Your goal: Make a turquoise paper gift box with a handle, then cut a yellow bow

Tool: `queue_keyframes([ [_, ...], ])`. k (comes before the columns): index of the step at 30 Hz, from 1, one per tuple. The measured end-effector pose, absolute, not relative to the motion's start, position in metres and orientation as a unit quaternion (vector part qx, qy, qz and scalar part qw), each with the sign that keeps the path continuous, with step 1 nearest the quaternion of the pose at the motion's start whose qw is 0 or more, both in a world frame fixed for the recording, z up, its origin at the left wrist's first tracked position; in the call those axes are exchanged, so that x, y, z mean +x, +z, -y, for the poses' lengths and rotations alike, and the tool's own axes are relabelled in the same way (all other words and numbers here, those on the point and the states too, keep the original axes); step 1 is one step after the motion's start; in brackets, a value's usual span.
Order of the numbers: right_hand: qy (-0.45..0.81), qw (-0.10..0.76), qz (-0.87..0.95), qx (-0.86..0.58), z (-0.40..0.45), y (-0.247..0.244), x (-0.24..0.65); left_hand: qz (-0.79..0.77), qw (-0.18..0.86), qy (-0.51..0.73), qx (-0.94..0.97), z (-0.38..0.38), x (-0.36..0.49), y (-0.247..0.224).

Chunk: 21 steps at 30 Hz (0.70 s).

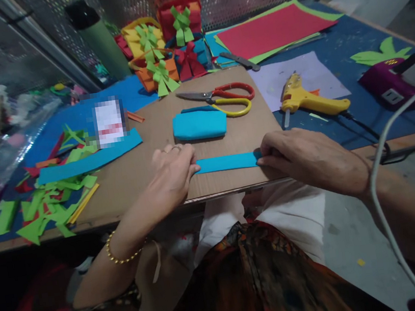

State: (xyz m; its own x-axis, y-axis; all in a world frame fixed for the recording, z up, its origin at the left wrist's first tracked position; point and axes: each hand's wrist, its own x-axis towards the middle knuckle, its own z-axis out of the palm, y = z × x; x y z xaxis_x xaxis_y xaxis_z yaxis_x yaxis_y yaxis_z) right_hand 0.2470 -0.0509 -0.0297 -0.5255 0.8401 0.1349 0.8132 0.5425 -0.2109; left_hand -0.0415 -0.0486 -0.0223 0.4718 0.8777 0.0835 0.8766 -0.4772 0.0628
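Note:
A narrow blue paper strip (227, 163) lies level across the brown board (119, 188) near its front edge. My left hand (175, 173) pinches the strip's left end, fingers closed. At the right end, my right hand (288, 157) grips it between thumb and curled fingers. Just beyond the strip sits a folded blue paper box (200, 125). Scissors (218, 95) with one red and one yellow handle lie behind the box, blades pointing left. A wider blue strip (90, 161) rests at the left, partly over paper scraps.
Green, red and yellow scraps (45, 206) are heaped at the left. Small paper baskets with bows (146, 38) and a green bottle (99, 42) stand behind. Rightward are a yellow glue gun (311, 99), red sheets (275, 30), a knife (239, 61) and a white cable (380, 193).

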Motion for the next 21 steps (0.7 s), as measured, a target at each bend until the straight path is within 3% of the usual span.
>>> queue_keyframes([
  [14, 0.061, 0.171, 0.864, -0.469, 0.061, -0.042, 0.254, -0.546, -0.051, 0.103, 0.83, 0.059, -0.071, -0.042],
  [21, -0.103, 0.194, 0.875, -0.431, 0.076, -0.048, 0.244, -0.398, -0.25, 0.079, 0.879, 0.074, -0.054, -0.035],
])
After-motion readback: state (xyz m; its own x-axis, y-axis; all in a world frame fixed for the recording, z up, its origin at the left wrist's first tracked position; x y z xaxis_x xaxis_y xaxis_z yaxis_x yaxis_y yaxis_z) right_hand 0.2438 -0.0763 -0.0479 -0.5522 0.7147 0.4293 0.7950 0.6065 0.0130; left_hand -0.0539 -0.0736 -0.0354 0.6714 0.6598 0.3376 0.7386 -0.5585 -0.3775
